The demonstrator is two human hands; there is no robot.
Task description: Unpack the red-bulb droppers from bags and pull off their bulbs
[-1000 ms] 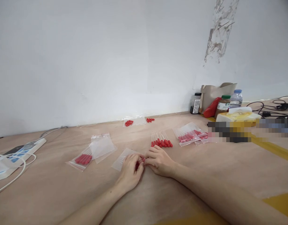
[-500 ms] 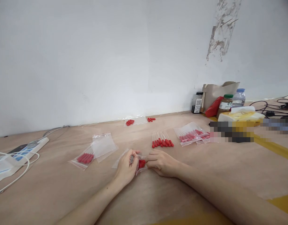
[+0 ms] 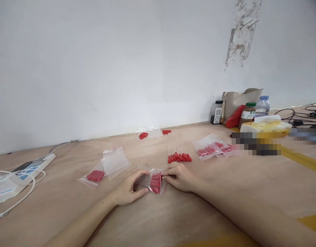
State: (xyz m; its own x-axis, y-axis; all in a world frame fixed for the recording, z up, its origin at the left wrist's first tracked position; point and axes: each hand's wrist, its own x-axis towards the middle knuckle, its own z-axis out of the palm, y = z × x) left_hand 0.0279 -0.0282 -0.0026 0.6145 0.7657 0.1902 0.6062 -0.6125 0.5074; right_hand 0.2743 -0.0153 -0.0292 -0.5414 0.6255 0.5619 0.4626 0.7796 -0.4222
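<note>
A clear plastic zip bag (image 3: 162,188) with several red-tipped sticks (image 3: 155,182) inside lies between my hands, red ends to the right. My left hand (image 3: 132,188) curves around the bag's left end, thumb at the near edge and fingers at the far edge. At the bag's right end, my right hand (image 3: 176,176) pinches the edge between thumb and fingers. Just beyond my right hand lies a row of loose red-tipped sticks (image 3: 180,157). To the left is a filled bag (image 3: 95,175), partly covered by flat, unfilled bags (image 3: 115,160).
More filled bags (image 3: 211,148) overlap at the right. By the wall lie small red pieces (image 3: 143,136) on clear plastic. A power strip (image 3: 32,171) with white cables is at far left. Tissues (image 3: 266,127), a brown jar (image 3: 247,115) and a beige bag (image 3: 230,103) stand at right.
My left hand has moved left and opened wider around the bag. The bag now lies flatter, with more of the red ends showing. My right hand stays at its right edge.
</note>
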